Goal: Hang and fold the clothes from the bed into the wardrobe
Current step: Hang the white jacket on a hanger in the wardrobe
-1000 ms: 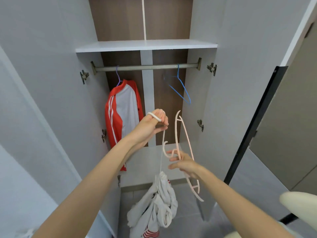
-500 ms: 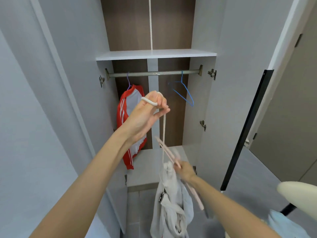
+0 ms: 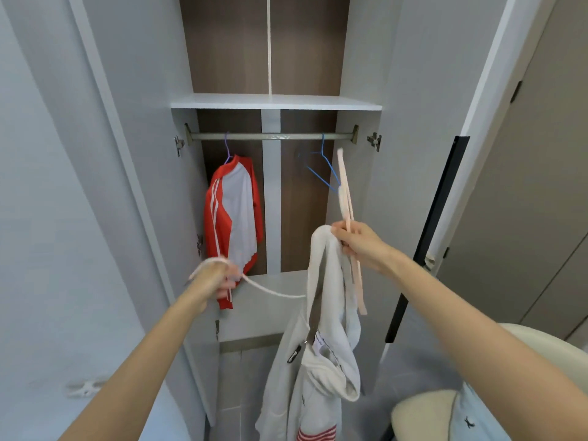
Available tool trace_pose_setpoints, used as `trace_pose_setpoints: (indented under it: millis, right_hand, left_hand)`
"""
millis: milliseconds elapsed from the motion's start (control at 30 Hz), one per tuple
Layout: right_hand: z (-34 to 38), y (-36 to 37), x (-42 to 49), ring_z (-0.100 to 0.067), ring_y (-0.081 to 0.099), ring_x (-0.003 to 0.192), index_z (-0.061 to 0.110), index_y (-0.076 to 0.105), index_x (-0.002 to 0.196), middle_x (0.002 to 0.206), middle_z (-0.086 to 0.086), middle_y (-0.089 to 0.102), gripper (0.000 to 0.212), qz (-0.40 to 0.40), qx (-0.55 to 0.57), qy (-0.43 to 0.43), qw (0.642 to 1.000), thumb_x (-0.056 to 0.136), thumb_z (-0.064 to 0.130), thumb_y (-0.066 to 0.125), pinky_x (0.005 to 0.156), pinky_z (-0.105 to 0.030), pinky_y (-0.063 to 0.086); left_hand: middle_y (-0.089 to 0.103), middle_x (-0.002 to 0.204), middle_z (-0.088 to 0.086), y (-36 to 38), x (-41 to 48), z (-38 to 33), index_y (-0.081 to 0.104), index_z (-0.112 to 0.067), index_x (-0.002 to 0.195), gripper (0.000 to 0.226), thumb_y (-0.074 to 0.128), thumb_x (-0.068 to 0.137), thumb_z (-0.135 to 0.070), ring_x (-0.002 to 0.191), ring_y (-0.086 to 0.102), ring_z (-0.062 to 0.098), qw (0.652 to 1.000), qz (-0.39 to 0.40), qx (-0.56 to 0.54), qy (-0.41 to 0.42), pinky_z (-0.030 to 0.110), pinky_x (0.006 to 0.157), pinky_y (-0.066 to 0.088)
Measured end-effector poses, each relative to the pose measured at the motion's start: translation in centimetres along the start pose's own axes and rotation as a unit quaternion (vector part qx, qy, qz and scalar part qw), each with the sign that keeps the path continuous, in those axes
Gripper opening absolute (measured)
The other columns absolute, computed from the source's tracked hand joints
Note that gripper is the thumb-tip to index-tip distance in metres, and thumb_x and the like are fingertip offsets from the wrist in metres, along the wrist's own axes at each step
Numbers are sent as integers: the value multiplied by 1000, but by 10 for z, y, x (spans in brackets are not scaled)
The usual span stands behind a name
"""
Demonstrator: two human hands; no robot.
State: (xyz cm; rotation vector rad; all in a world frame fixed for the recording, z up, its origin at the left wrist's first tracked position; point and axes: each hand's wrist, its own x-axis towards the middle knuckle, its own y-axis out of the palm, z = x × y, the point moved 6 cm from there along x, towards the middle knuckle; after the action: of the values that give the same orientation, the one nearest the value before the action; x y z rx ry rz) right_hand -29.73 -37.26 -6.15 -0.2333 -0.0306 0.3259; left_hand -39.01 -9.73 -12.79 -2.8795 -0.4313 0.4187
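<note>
A white hoodie (image 3: 321, 361) with red stripes at its hem hangs from my right hand (image 3: 358, 245), which grips its top together with a pink hanger (image 3: 345, 192) held upright. My left hand (image 3: 219, 275), lower and to the left, is closed on the hoodie's white drawstring (image 3: 270, 291), which is looped around my fingers and stretches across to the garment. Both hands are in front of the open wardrobe. Inside it, a red and white jacket (image 3: 234, 211) hangs on a purple hanger from the metal rail (image 3: 270, 136).
An empty blue hanger (image 3: 321, 168) hangs at the right end of the rail. A white shelf (image 3: 273, 101) sits above the rail and a lower shelf (image 3: 270, 300) below. Wardrobe doors stand open on both sides. A cream rounded object (image 3: 426, 412) lies at bottom right.
My left hand dropped from chest height down to the left, pulling the drawstring sideways. My right hand rose with the hoodie's top and swung the pink hanger upright.
</note>
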Motion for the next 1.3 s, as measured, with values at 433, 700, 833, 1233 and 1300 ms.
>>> trace_pose_setpoints:
  millis: [433,700,833,1233,1300]
  right_hand:
    - [75,-14,-29,-5,45,65,9,59,104,76,5,48,14,76,-106,-107,986,99,20,52,62,-16,40]
    - [17,-17,-35,-6,50,74,17,64,101,85,7,58,21,185,-149,-43,970,87,30,72,66,-19,38]
    - [-8,-4,-41,-2,56,67,28,60,79,71,15,60,15,209,-123,-32,970,85,30,74,65,-19,43]
    - [103,-54,-17,-2,55,67,17,52,60,74,6,53,35,-68,-30,-190,979,73,-6,74,55,-12,43]
    - [114,-47,-19,4,55,70,19,55,58,76,12,52,36,-58,-78,-206,974,71,-8,76,60,-8,44]
  left_hand:
    - [61,98,15,113,-58,-108,55,-4,115,28,54,97,-26,88,58,29,939,32,171,296,38,75,48]
    - [61,103,-1,114,-70,-126,60,-13,112,18,47,100,-19,88,54,0,939,-43,45,337,1,71,39]
    - [59,97,-15,111,-72,-137,58,-25,107,12,50,99,-26,84,54,-17,929,-29,67,362,-2,69,38]
    - [56,63,-12,100,-58,-94,52,-27,62,35,62,84,-52,63,55,10,878,-53,382,282,28,52,36]
    - [62,74,-6,101,-53,-89,60,-25,72,31,51,94,-45,74,60,17,890,-56,372,260,29,59,41]
